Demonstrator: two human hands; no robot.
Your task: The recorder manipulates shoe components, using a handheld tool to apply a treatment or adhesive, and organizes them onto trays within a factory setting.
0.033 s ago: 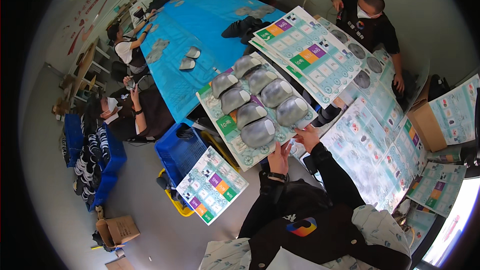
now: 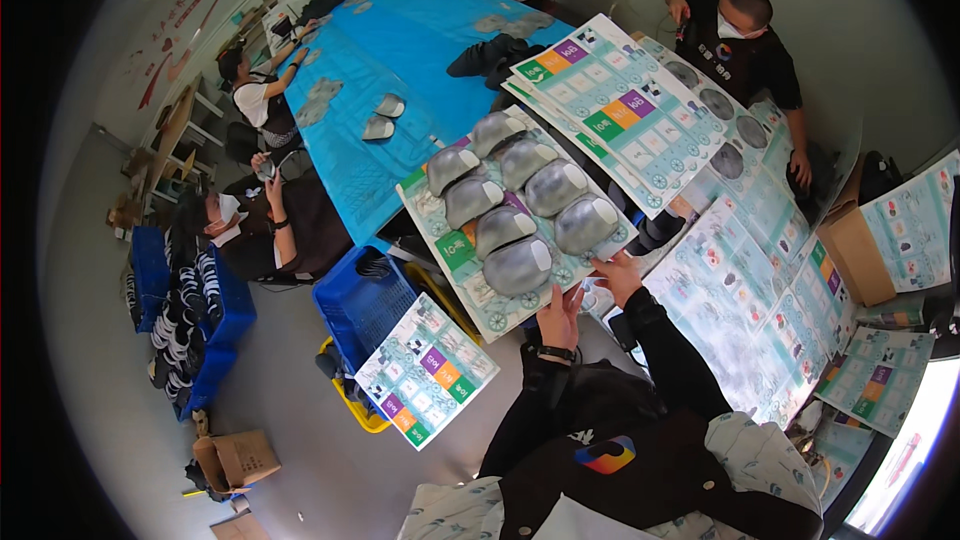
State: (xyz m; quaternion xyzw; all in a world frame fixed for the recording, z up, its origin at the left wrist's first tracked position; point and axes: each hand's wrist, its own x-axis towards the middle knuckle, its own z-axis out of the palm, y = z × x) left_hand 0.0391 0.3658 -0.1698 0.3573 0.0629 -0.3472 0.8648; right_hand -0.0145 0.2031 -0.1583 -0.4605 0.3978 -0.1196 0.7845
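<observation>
A printed board [image 2: 497,323] is held tilted in front of me, its near edge gripped by both hands. My left hand [image 2: 560,320] holds the edge near the lower corner, fingers partly under it. My right hand [image 2: 617,278] grips the same edge farther right, thumb toward the top face and the other fingers mostly hidden. Several rounded grey shoe uppers [image 2: 516,267] with pale patches at one end lie on the board in two rough rows. The far side of the board reaches the end of the blue-covered table [image 2: 350,180].
Printed sheets [image 2: 620,110] are stacked at right, beside a person [image 2: 735,50] at a covered bench. Below left stand a blue crate [image 2: 360,290] and another printed board [image 2: 428,370]. A seated person [image 2: 285,230] works beyond them. Shoe-filled blue bins [image 2: 205,310] and a cardboard box [image 2: 237,460] sit on the floor.
</observation>
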